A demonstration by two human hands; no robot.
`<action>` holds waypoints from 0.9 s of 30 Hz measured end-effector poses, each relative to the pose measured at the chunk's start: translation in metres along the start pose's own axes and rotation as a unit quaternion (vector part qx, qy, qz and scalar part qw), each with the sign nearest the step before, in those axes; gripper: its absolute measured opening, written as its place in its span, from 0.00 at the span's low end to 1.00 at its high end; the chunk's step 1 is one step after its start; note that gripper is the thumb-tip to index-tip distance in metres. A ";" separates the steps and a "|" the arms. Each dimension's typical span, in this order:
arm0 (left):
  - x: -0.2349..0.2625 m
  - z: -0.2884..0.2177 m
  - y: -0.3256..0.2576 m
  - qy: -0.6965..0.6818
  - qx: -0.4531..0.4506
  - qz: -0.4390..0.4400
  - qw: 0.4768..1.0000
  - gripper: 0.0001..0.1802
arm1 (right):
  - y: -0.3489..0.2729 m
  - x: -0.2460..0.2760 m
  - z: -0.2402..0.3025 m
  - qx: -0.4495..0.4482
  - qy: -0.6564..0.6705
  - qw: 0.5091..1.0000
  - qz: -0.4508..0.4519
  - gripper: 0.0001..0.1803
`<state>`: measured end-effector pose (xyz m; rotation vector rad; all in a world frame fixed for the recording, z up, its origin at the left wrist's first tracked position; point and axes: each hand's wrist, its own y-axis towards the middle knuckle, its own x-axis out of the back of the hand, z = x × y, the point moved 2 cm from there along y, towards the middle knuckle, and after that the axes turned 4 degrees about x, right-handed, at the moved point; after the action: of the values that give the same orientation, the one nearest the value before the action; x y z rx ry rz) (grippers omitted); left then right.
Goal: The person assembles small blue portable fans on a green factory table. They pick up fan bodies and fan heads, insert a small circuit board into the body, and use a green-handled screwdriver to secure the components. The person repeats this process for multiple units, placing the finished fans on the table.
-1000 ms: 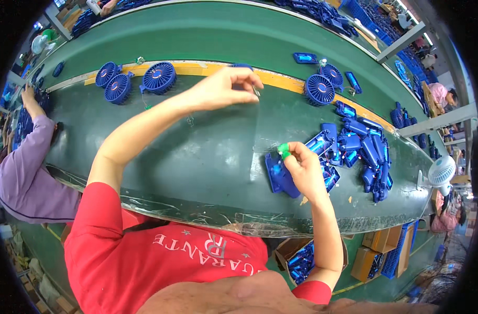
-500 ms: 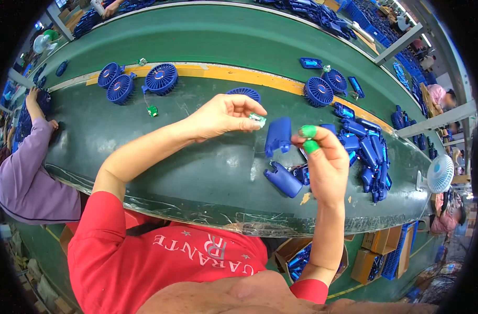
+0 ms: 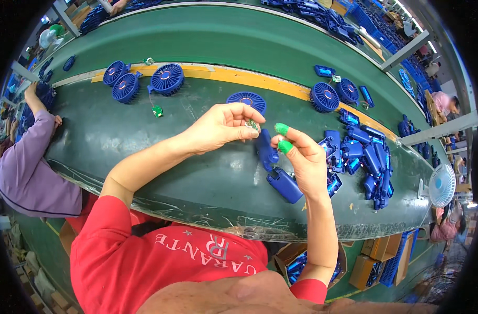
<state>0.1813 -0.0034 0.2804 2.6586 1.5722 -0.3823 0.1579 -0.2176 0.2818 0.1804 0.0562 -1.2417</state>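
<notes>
My left hand (image 3: 226, 125) is closed in a pinch on a small green circuit board (image 3: 252, 125). Just behind it lies a round blue fan head (image 3: 246, 99) with a slatted grille. A blue plastic housing (image 3: 266, 150) sits between my two hands; whether a hand supports it cannot be made out. My right hand (image 3: 305, 159), green wrapping on its thumb and index finger, is drawn together beside that housing. Anything between its fingertips is too small to name. Below the housing, another blue handle shell (image 3: 284, 186) lies on the dark green table (image 3: 207, 180).
A heap of blue handle parts (image 3: 372, 157) covers the right side. More fan heads (image 3: 167, 79) lie along the yellow strip (image 3: 239, 78), one wired to a green board (image 3: 157, 111). A conveyor belt (image 3: 223, 42) runs behind. At left sits a co-worker in a purple sleeve (image 3: 32, 152).
My right hand has moved left, closer to my left hand. The blue housing has shifted left and lower and is now tilted. My left hand keeps its pinch on the circuit board.
</notes>
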 end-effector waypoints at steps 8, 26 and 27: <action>0.001 0.014 -0.003 -0.071 0.016 0.047 0.996 0.10 | 0.000 -0.022 0.009 0.134 -0.304 0.943 0.015 0.10; -0.011 0.026 -0.008 -0.156 0.037 0.066 0.985 0.10 | -0.004 -0.028 0.012 0.262 -0.407 0.875 -0.004 0.22; -0.011 0.025 -0.008 -0.153 0.041 0.066 0.985 0.10 | -0.004 -0.029 0.013 0.267 -0.408 0.873 0.000 0.23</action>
<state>0.1645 -0.0128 0.2593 2.5854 1.3107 -0.8177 0.1438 -0.1945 0.2982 0.1172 -1.0312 -1.2235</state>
